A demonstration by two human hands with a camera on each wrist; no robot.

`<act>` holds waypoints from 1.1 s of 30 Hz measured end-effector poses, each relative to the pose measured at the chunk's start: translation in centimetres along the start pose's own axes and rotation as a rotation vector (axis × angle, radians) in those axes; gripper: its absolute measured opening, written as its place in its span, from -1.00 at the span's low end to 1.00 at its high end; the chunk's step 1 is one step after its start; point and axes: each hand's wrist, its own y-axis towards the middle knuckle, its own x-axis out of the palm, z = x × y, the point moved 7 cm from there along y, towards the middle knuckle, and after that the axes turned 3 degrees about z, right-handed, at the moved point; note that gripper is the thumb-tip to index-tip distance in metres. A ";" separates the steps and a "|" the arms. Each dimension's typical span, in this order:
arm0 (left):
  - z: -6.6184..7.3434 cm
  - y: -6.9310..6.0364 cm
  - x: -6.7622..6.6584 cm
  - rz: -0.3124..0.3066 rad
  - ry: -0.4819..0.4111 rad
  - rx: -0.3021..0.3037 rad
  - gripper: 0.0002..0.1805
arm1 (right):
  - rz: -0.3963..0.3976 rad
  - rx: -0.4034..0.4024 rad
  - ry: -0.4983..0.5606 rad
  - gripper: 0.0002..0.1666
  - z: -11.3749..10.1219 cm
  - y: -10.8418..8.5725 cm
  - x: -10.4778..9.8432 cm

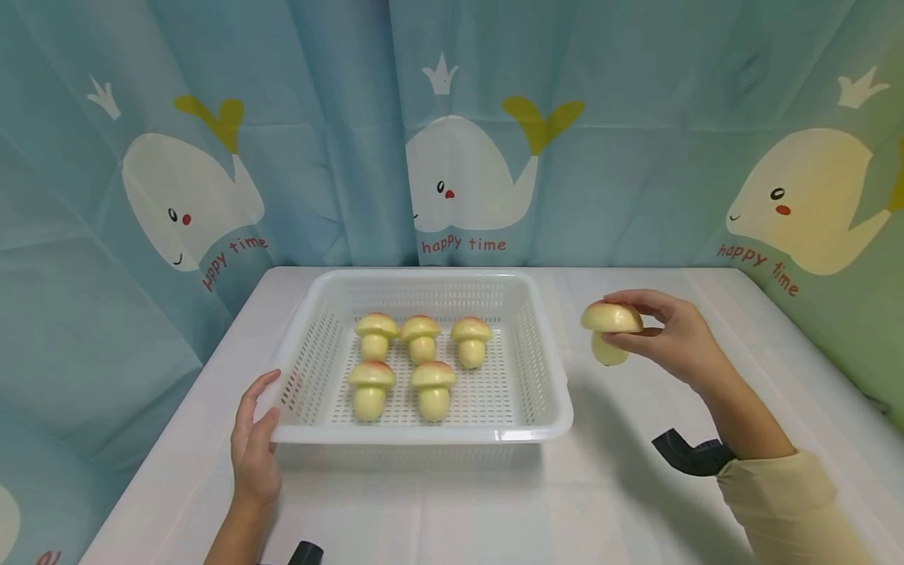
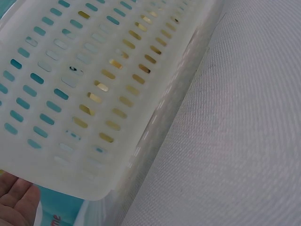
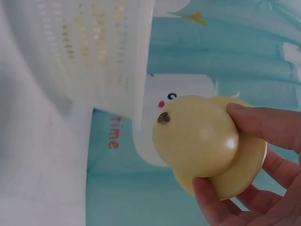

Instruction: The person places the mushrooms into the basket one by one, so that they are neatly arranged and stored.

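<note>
In the head view, a yellow model mushroom [image 1: 611, 317] with a reddish cap top is held upright above the table, right of the basket. My right hand [image 1: 667, 333] pinches its cap between thumb and fingers. The right wrist view shows the stem's rounded end of the mushroom [image 3: 195, 136], with a dark spot on it. A white perforated plastic basket [image 1: 424, 434] holds several similar mushrooms [image 1: 433, 390] standing in two rows. At its left front corner, my left hand [image 1: 256, 455] rests against the rim, fingers fairly straight; the left wrist view shows only its fingertips.
The basket stands on a white-covered table [image 1: 424, 510]. Behind the table and along its sides hangs a blue-green curtain [image 1: 339, 157] printed with white whales. Black straps [image 1: 694, 455] show at both wrists.
</note>
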 end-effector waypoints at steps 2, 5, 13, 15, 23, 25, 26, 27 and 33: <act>0.0 0.0 0.0 0.003 0.004 0.003 -0.50 | 0.000 -0.001 0.004 -0.50 -0.2 0.0 0.4; 0.3 0.0 0.0 0.007 0.008 0.003 -0.50 | -0.015 0.001 0.013 -0.51 -0.5 0.2 1.2; 0.2 0.0 0.0 0.004 0.007 -0.013 -0.51 | -0.060 -0.011 0.047 -0.51 -1.3 0.6 3.4; 0.2 0.0 0.0 0.006 0.012 -0.015 -0.51 | -0.069 -0.011 0.073 -0.51 -1.6 0.7 3.9; 0.2 0.0 0.0 0.003 0.027 -0.018 -0.50 | -0.135 0.003 0.165 -0.50 -2.3 1.0 6.2; 0.1 0.0 0.0 0.003 0.033 -0.015 -0.50 | -0.150 0.004 0.183 -0.50 -2.4 1.1 6.8; 0.0 0.0 0.0 0.002 0.031 -0.014 -0.50 | -0.157 0.002 0.189 -0.50 -2.5 1.2 7.1; -0.1 0.0 0.0 0.002 0.031 -0.013 -0.50 | -0.165 0.003 0.199 -0.50 -2.6 1.2 7.3; 0.1 0.1 0.0 -0.002 0.016 -0.007 -0.50 | -0.213 -0.012 0.251 -0.50 -3.0 1.2 9.4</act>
